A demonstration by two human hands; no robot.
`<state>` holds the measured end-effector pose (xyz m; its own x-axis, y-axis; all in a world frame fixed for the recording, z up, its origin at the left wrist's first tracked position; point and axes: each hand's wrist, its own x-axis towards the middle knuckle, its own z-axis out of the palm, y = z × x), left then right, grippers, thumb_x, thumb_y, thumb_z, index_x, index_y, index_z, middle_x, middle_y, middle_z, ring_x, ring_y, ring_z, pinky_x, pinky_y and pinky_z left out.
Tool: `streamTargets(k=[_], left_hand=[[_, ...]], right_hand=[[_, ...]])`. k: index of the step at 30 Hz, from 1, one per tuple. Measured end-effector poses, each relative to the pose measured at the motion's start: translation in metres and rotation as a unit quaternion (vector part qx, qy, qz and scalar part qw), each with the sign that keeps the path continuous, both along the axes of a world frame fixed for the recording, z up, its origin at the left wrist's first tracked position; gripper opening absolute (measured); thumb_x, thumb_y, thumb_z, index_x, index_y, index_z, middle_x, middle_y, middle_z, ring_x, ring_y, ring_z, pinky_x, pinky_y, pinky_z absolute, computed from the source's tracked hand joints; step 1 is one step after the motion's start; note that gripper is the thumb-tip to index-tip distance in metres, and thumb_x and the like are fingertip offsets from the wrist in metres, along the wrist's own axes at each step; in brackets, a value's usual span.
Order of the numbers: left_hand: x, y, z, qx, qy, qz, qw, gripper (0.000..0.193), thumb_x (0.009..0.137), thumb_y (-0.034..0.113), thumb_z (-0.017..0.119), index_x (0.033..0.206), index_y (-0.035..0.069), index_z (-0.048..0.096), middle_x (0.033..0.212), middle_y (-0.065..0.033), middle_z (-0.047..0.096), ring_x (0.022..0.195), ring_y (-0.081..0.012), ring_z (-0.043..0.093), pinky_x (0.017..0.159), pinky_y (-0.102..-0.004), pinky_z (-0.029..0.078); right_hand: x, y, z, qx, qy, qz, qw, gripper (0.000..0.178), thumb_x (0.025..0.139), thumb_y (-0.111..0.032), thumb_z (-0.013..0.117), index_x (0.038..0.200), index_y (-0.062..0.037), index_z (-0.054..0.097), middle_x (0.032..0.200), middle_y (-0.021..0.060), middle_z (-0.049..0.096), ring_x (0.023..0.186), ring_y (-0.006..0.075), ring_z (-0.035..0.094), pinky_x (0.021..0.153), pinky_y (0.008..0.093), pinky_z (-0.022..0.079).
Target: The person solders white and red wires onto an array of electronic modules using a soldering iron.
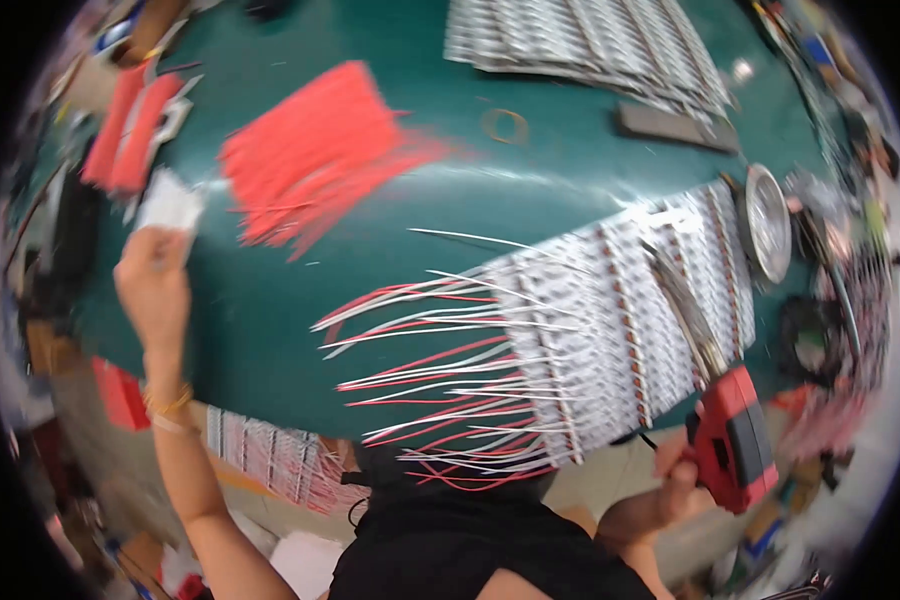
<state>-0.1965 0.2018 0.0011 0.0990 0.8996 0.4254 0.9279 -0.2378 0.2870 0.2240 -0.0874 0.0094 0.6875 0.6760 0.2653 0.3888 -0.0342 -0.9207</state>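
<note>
At the left, my left hand (155, 290) reaches out over the table, its fingers closed on a crumpled white piece of tissue or cloth (172, 203). On the right, my right hand (678, 478) grips a red and black hand tool (735, 440) with a long metal nose, whose exact kind I cannot make out. That nose slants up over a white panel of bundled strips (580, 290), crossed by brown bands. From the panel's left edge, red and white wires (440, 385) fan out loosely.
Red wires (315, 145) lie in a loose pile at upper left, with red bundles (130, 130) beyond them. More stacked panels (590, 45) and a dark bar (675, 128) sit at the back. A round metal dish (767, 225) stands at the right, past a rubber band (505, 126).
</note>
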Motion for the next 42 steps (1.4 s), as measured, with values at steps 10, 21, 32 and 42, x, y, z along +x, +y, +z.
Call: streamTargets(k=[10,21,32,42], left_hand=[[0.189,-0.026,0.029,-0.186,-0.22,-0.308,0.907,0.005,0.085,0.003,0.068,0.087,0.001,0.064,0.082,-0.0058,0.062,0.073,-0.0152,0.059,0.067,-0.0267,0.047],[0.265,-0.018,-0.005,-0.254,-0.149,-0.378,0.878,0.011,0.075,0.004,0.07,0.076,0.005,0.059,0.082,-0.0024,0.058,0.072,-0.0173,0.051,0.074,-0.0315,0.035],[0.265,-0.017,-0.006,-0.245,-0.166,-0.379,0.877,0.01,0.073,0.003,0.069,0.074,0.005,0.06,0.083,-0.0023,0.059,0.072,-0.017,0.051,0.073,-0.0311,0.035],[0.263,-0.017,-0.008,-0.245,-0.171,-0.366,0.881,0.01,0.074,0.007,0.069,0.073,0.006,0.058,0.082,-0.0028,0.059,0.076,-0.0185,0.055,0.074,-0.0334,0.035]], right_hand=[[-0.006,0.001,-0.012,-0.006,0.08,0.034,0.996,0.084,0.087,-0.06,0.062,0.121,0.0142,0.043,0.045,-0.0015,0.04,0.036,0.0101,0.039,0.038,0.0242,0.034],[-0.025,0.025,0.013,-0.107,0.227,0.019,0.968,0.088,0.077,-0.067,0.068,0.116,0.0102,0.049,0.047,-0.002,0.043,0.038,0.0108,0.042,0.04,0.0253,0.034],[-0.006,-0.023,-0.009,-0.167,0.092,0.059,0.98,0.034,0.084,-0.023,0.072,0.106,-0.0003,0.059,0.066,0.0032,0.056,0.055,0.0144,0.052,0.051,0.0287,0.04],[-0.009,-0.001,-0.024,0.039,0.169,0.076,0.982,0.079,0.089,-0.055,0.063,0.127,0.0119,0.045,0.048,-0.0001,0.044,0.037,0.0108,0.041,0.041,0.0254,0.034]])
